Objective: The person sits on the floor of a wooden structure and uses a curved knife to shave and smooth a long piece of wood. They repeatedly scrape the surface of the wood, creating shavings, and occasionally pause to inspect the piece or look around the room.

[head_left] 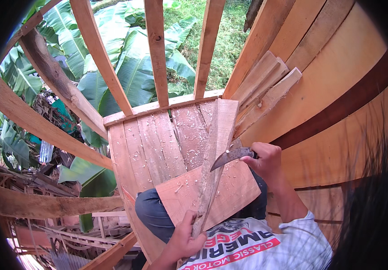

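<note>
Wooden stick (pixel 219 137) slants over lap board (pixel 243 191), partly shaved, judging by shavings (pixel 195 148); rough face seemingly left. Left hand (pixel 186 239) grips lower end, right hand (pixel 267 161) grips knife (pixel 228 157) at stick.

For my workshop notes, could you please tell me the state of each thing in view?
Wood strip: held aslant
Knife: blade bare, across the strip
Left hand: gripping the strip's near end
Right hand: gripping the knife's handle
Board: resting across the legs
Planks: side by side, littered with shavings
</note>
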The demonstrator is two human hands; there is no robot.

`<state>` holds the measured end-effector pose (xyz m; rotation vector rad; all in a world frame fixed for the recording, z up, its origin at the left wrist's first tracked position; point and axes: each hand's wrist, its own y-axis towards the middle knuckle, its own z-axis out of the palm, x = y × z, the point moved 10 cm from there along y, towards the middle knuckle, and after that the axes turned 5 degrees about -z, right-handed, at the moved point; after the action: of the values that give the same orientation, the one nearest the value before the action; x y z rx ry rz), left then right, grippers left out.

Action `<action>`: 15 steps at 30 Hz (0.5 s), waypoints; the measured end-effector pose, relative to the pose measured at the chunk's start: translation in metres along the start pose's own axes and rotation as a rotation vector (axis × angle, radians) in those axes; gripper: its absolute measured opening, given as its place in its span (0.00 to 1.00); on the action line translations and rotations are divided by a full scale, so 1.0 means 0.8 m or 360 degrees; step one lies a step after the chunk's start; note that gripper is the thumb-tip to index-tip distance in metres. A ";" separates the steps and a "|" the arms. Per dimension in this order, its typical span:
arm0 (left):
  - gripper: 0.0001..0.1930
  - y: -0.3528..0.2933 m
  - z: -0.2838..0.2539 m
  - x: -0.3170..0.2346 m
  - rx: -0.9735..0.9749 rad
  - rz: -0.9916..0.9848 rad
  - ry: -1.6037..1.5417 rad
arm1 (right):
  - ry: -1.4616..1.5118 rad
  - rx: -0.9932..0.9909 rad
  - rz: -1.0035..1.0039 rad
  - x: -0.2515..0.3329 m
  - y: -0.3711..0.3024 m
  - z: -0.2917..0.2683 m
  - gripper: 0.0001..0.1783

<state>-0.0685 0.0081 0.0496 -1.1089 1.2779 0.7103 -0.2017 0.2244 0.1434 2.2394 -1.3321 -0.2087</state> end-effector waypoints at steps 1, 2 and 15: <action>0.19 0.001 0.004 0.005 0.0041 -0.0048 -0.0017 | 0.0078 0.0037 0.0076 -0.004 -0.014 0.013 0.31; 0.19 0.008 0.002 0.007 0.0030 -0.0079 -0.0015 | 0.0179 0.0079 -0.0055 0.019 -0.014 0.020 0.31; 0.18 -0.001 0.002 -0.012 -0.0003 -0.0052 0.0013 | -0.0025 -0.0010 0.0022 -0.001 -0.004 -0.002 0.31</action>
<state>-0.0689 0.0104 0.0587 -1.1330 1.2633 0.6834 -0.1989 0.2271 0.1429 2.2275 -1.3526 -0.2255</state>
